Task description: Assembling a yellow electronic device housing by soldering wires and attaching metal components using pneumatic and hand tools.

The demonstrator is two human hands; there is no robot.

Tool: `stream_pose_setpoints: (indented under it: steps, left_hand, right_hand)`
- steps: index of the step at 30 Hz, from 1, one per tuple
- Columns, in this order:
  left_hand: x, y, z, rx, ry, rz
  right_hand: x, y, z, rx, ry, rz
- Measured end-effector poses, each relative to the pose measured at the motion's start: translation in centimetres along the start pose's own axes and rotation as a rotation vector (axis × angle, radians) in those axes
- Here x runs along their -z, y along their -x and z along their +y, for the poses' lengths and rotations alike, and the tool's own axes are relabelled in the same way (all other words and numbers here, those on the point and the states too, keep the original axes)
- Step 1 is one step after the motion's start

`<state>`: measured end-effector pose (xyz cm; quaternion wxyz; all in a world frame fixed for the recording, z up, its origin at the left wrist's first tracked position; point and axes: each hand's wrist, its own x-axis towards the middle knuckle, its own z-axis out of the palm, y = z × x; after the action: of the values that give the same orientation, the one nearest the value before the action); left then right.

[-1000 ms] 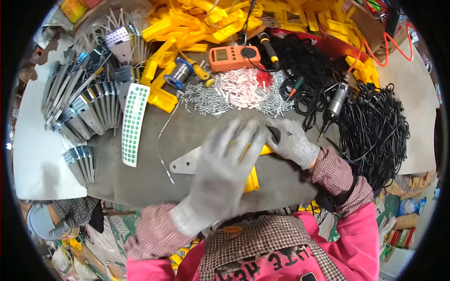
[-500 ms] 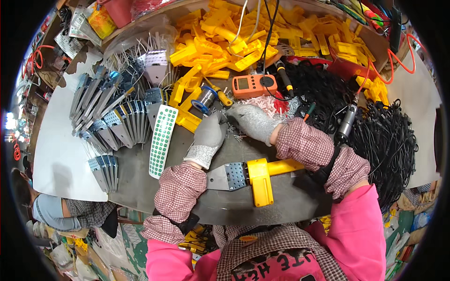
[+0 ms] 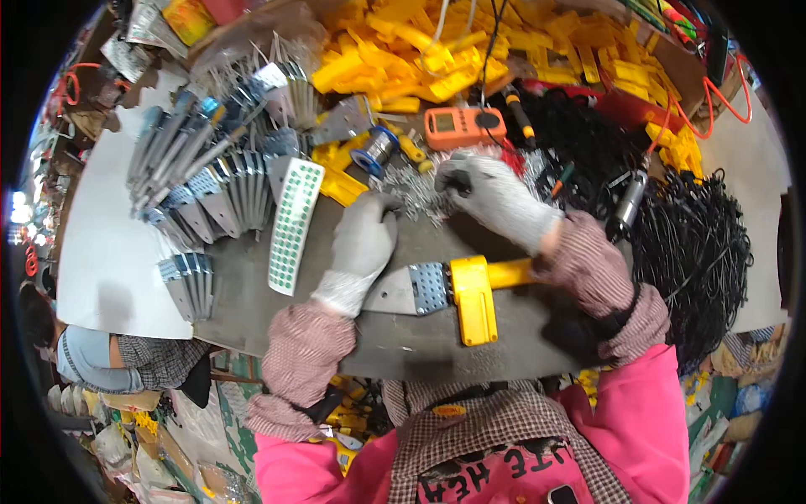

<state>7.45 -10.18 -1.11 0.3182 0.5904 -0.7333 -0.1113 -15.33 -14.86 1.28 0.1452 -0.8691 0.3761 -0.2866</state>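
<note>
My left hand, in a grey glove, is closed with its fingers curled beside a heap of small silver screws. Whatever its fingertips hold, if anything, is hidden. My right hand, also gloved, is over the right side of that heap. Its thumb and fingers are bent together, and I cannot make out anything between them. On the table below both hands lies a yellow plastic handle part, joined to a grey metal plate with a perforated section. A white strip with green dots lies left of my left hand.
Metal plates stand stacked at the left. Yellow plastic parts are piled behind. Nearer are a wire spool, an orange multimeter and a screwdriver. Black cables and a power screwdriver occupy the right.
My hands have moved apart, the right one shifting right and uncovering the screw heap. A grey metal plate now shows on the yellow parts beside the wire spool. The whole view has shifted slightly.
</note>
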Motion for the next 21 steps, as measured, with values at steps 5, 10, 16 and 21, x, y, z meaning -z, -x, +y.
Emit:
stream_pose_setpoints:
  steps: [5, 10, 16, 21]
  left_hand:
    - [3.4, 7.7, 6.8, -0.188, 0.311, -0.370]
    - [2.2, 10.6, 7.3, -0.557, 0.126, -0.336]
    - [1.8, 11.6, 6.7, -0.730, -0.014, -0.427]
    - [2.7, 10.1, 5.7, -0.914, -0.103, -0.460]
  right_hand:
    - [3.4, 11.2, -6.8, -0.192, -0.487, -0.113]
    - [2.9, 15.2, -8.3, -0.271, -0.535, -0.246]
    - [2.9, 15.7, -7.6, -0.083, -0.442, -0.257]
    - [4.4, 13.6, -6.3, -0.105, -0.514, -0.373]
